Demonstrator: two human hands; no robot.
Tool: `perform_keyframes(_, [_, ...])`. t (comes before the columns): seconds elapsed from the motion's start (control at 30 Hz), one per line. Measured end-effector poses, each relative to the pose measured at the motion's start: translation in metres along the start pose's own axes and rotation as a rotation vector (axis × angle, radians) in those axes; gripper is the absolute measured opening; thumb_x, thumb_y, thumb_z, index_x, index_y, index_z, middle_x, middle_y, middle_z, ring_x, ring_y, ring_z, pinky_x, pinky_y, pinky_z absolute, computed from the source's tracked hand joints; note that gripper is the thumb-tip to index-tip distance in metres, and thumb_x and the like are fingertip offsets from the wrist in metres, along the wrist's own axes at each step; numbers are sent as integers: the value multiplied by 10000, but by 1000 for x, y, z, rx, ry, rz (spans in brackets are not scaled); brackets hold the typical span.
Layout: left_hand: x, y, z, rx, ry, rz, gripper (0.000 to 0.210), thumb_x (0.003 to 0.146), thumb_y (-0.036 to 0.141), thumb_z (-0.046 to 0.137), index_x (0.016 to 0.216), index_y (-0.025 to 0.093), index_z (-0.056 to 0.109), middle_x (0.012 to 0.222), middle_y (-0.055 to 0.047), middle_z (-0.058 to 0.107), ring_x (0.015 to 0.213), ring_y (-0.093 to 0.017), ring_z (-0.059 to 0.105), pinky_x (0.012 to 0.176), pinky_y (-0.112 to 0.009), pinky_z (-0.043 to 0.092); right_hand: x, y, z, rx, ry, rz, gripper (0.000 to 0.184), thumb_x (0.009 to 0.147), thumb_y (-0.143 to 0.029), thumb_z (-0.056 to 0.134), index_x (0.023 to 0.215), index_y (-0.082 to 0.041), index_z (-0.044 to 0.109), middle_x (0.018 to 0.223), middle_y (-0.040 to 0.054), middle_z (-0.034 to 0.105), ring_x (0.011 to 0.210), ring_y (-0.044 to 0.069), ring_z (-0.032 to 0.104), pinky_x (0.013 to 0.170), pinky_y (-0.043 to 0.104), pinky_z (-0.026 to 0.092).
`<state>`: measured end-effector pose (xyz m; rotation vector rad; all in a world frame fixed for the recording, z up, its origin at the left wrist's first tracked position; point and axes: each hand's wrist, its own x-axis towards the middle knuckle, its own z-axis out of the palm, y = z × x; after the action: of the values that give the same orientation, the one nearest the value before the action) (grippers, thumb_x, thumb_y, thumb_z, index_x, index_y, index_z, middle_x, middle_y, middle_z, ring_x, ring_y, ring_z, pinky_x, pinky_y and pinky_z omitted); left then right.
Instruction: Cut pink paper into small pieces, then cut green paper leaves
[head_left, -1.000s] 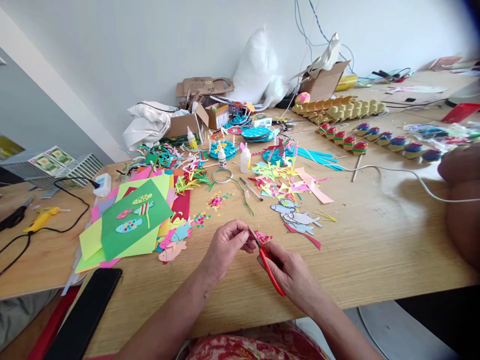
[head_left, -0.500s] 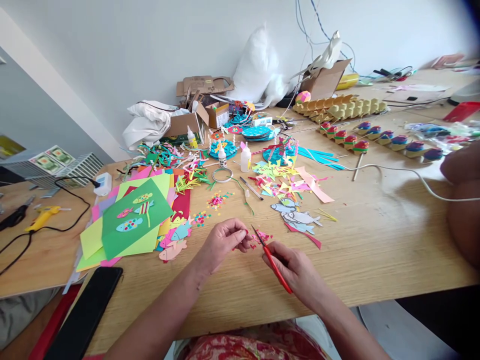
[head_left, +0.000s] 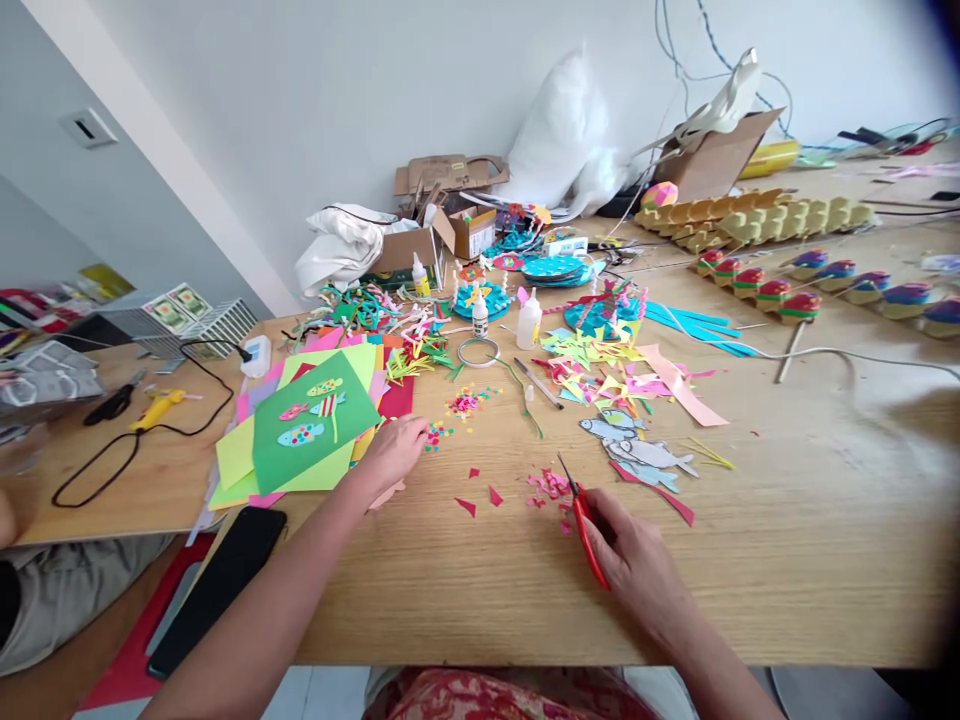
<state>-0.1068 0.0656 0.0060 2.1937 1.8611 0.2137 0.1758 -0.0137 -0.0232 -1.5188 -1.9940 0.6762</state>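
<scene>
On the wood-grain table, the right hand grips slim red-handled scissors beside curly pink snippets and angular red scraps. The left hand is just beside round paper dots, whether holding anything I cannot tell; this looks like paper cutting, and another snip would call for a piece pinched at the blades. Beyond stands a puffy white bundle.

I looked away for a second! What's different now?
The left hand moved left, away from the scissors, to beside the green sheet. Three red scraps now show where it was. The right hand still holds the scissors; the paper fish stayed put.
</scene>
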Motion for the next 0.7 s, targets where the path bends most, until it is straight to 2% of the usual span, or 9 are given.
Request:
perform_keyframes(0.2, [3,-6,10,103,-17,14,205,813,164,381,715,175,561,786,-56,587,767,-172,526,698,-258,351,-2,6,6,14,12,-19,223,863,-370,329,804,-200,460,621,21,570,552,167,535,520,259,368])
perform_keyframes(0.47, [0,-4,2,128,27,31,151,808,188,414,749,176,553,766,-41,574,723,-157,528,626,-238,348,0,6,7,15,0,-27,229,872,-364,321,792,-198,457,621,18,559,551,154,521,515,249,361])
perform_keyframes(0.57, [-2,3,2,102,13,88,154,812,168,397,796,177,550,818,-35,586,763,-148,534,650,-229,364,1,7,9,18,25,-46,230,866,-368,332,775,-196,455,586,1,534,523,143,504,505,242,353])
perform_keyframes(0.7, [-6,23,11,65,-88,243,145,791,139,428,808,194,560,815,1,598,748,-123,542,654,-207,380,1,8,10,14,51,-62,240,862,-369,326,750,-196,448,567,-8,516,505,137,492,496,236,347])
